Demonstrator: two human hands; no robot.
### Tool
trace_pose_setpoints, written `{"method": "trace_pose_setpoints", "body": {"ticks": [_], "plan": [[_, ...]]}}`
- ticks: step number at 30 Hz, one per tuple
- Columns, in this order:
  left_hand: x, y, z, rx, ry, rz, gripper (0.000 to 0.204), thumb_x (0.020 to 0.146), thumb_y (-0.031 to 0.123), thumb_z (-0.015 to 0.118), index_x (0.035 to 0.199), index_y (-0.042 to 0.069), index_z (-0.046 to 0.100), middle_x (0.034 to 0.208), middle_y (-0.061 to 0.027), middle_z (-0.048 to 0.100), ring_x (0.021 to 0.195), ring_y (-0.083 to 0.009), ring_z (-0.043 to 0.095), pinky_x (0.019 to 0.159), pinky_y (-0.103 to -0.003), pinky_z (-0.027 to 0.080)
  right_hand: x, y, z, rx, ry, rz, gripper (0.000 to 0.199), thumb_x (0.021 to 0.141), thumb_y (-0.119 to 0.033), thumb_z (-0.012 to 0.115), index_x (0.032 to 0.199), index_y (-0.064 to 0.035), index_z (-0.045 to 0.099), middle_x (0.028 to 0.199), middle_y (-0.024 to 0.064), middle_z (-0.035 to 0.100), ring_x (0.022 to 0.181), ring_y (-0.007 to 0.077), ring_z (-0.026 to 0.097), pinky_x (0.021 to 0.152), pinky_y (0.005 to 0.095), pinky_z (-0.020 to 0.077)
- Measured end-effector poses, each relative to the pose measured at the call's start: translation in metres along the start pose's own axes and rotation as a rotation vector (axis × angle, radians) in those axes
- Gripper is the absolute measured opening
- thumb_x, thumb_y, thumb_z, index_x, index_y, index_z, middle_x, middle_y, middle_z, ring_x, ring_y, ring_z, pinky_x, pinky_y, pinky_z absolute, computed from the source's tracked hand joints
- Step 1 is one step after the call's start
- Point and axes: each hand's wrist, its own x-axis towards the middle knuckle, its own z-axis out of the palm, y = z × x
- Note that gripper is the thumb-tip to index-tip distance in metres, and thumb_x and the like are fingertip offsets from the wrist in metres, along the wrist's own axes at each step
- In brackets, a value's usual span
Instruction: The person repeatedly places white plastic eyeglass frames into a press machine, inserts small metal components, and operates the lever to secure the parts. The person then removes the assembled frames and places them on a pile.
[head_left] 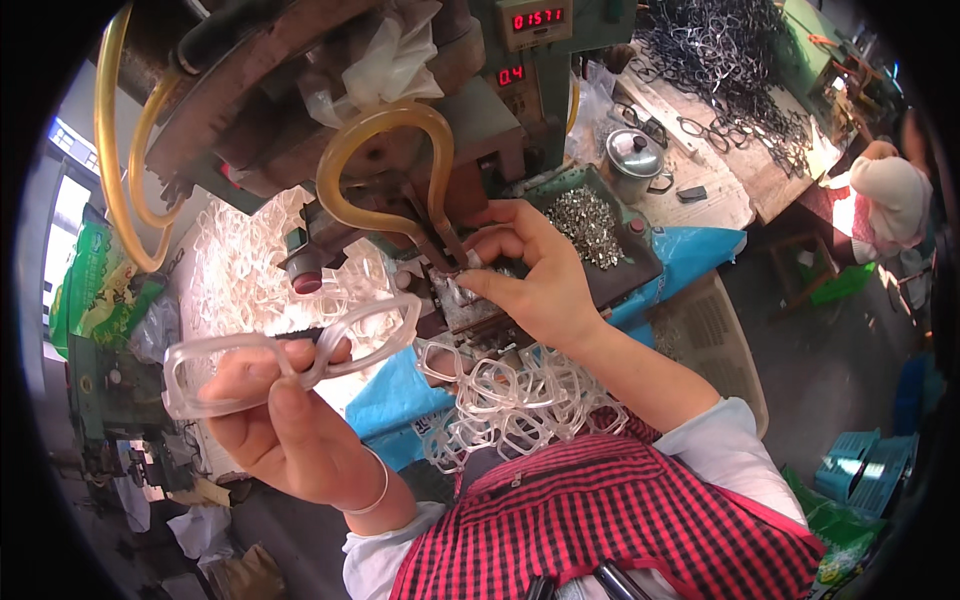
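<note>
Left hand (285,425) gripping translucent plastic frame (300,350)

A workbench (700,190) is running across the upper middle of the frame, its bare pale top showing at the upper right. A green machine (480,110) is standing on it at the top centre. A dark tray (640,262) of small metal parts (590,225) is sitting just right of the machine. A small metal pot (634,155) with a lid is resting behind the tray. Black spectacle frames (730,60) are lying heaped at the upper right, and clear spectacle frames (240,275) are lying piled at the left.
</note>
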Motion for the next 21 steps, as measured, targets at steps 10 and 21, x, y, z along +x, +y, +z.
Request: {"method": "trace_pose_setpoints", "body": {"ticks": [10,21], "plan": [[0.014,-0.032,0.006,0.051,0.098,-0.026,0.012,0.097,0.004,0.056,0.108,-0.001,0.056,0.098,-0.0144,0.065,0.091,-0.0210,0.066,0.077,-0.041,0.060,0.012,0.001,-0.029,0.006,0.133,0.077,0.014,0.084,-0.004,0.071,0.098,0.0013,0.071,0.094,0.0073,0.072,0.087,0.0104,0.065,0.080,0.0242,0.0500],[0.005,-0.042,0.002,0.063,0.095,0.004,0.014,0.096,0.005,0.058,0.109,0.001,0.056,0.100,-0.0130,0.064,0.092,-0.0213,0.065,0.076,-0.040,0.058,-0.009,0.005,0.010,0.118,0.048,-0.024,0.059,0.082,0.007,0.068,0.136,0.0017,0.046,0.124,0.0107,0.063,0.092,0.0092,0.064,0.083,0.0233,0.0496]]}}
